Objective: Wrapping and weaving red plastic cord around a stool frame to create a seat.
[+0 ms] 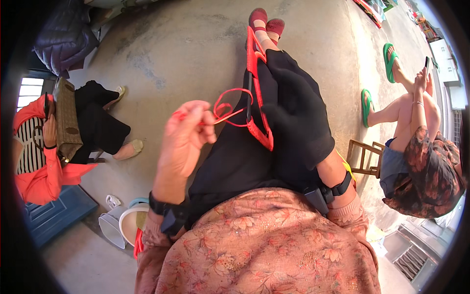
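Observation:
My left hand [188, 128] is closed, its fingers pinching a thin pale stick-like tool [229, 116] and red cord. The cord [219, 104] loops from the fingers toward a narrow angular frame [252, 49] over my lap. Red cord wraps much of the frame, while a black stretch shows bare on its left side. My right hand [299, 115] lies close against the frame's right side. It looks covered in black and blends into my black trousers [227, 159], so its fingers cannot be made out, nor whether they grip the frame.
At left sits a person [34, 147] with a tan bag [68, 117]. Another person [423, 171] in green flip-flops sits at right by a wooden stool [364, 157]. Buckets [112, 226] stand at lower left. Concrete floor [181, 44] stretches ahead of my feet.

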`<state>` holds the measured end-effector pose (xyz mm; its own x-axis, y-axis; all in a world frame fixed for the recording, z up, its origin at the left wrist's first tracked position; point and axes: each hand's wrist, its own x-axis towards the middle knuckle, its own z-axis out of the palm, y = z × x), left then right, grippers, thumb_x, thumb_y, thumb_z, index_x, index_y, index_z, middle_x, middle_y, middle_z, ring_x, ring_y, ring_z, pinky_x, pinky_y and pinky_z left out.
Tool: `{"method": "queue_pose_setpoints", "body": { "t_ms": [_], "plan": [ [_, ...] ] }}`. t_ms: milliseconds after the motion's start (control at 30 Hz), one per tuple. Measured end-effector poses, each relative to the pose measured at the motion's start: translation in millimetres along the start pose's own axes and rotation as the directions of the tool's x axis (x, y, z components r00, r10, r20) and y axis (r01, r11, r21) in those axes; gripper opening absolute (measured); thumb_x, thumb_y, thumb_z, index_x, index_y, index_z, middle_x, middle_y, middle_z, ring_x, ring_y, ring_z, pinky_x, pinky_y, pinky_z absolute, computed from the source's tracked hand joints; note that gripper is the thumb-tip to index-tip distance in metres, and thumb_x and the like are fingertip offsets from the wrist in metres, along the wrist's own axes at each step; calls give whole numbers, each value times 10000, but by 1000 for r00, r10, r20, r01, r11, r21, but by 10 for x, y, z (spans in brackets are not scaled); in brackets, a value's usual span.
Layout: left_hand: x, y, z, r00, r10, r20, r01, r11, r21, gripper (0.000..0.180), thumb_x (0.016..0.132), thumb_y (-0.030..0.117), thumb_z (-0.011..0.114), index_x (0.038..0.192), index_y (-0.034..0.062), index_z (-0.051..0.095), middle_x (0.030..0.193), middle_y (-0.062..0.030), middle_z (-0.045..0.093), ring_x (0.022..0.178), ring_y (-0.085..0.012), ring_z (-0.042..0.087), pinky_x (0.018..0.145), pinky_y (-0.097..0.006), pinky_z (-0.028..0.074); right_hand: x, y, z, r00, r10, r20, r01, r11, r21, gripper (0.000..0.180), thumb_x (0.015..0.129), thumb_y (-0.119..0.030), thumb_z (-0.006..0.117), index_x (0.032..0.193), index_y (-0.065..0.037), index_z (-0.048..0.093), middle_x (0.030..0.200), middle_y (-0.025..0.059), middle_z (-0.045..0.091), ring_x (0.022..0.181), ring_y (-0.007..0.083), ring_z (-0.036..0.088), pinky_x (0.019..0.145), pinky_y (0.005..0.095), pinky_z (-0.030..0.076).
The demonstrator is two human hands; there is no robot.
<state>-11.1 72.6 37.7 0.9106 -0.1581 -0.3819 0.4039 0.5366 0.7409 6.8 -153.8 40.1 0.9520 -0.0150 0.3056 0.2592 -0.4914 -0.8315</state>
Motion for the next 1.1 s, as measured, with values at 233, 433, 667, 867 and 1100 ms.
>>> {"method": "queue_pose_setpoints", "body": {
  "t_ms": [233, 433, 667, 867, 1100],
  "plan": [
    [-569, 568, 87, 901, 428, -72, -407, 891, 201, 284, 1011, 253, 406, 1029, 12, 556, 767, -103, 607, 538, -127, 531, 454, -242, 453, 78, -435, -16, 805, -114, 582, -148, 912, 384, 135, 882, -118, 601, 982, -28, 615, 923, 102, 632, 899, 152, 618, 822, 257, 462],
    [-193, 214, 85, 956, 292, -21, -242, 827, 507, 204, 904, 153, 612, 1050, 14, 583, 727, -13, 588, 579, -44, 512, 528, -184, 428, -61, -333, -162, 785, 264, 560, -619, 361, 697, 129, 921, -117, 551, 941, 1, 601, 854, 48, 623, 777, 115, 586, 718, 253, 464],
    [18, -558, 363, 946, 310, 97, -242, 475, 846, 306, 724, 66, 773, 965, 31, 588, 627, 47, 515, 578, -6, 458, 519, -185, 380, -372, -270, -213, 748, 360, 558, -663, 372, 649, 93, 917, -132, 552, 892, -45, 570, 782, -13, 558, 682, 65, 504, 634, 230, 421],
    [48, -550, 158, 984, 97, 151, -154, 887, 436, 312, 772, 15, 721, 1036, 9, 555, 793, 9, 596, 693, -38, 541, 619, -184, 440, -308, -342, -285, 890, 246, 385, -409, 804, 432, 117, 882, -147, 583, 892, -31, 599, 813, 15, 587, 728, 78, 537, 665, 240, 430],
    [179, -208, -71, 1000, 31, -6, -27, 945, 325, 277, 905, 24, 523, 1178, -12, 490, 1074, -158, 604, 903, -174, 625, 821, -322, 545, -36, 73, -139, 983, 174, 52, -177, 982, 71, 191, 824, -128, 645, 992, -38, 634, 887, 118, 643, 837, 213, 632, 723, 309, 477]
  ]
}}
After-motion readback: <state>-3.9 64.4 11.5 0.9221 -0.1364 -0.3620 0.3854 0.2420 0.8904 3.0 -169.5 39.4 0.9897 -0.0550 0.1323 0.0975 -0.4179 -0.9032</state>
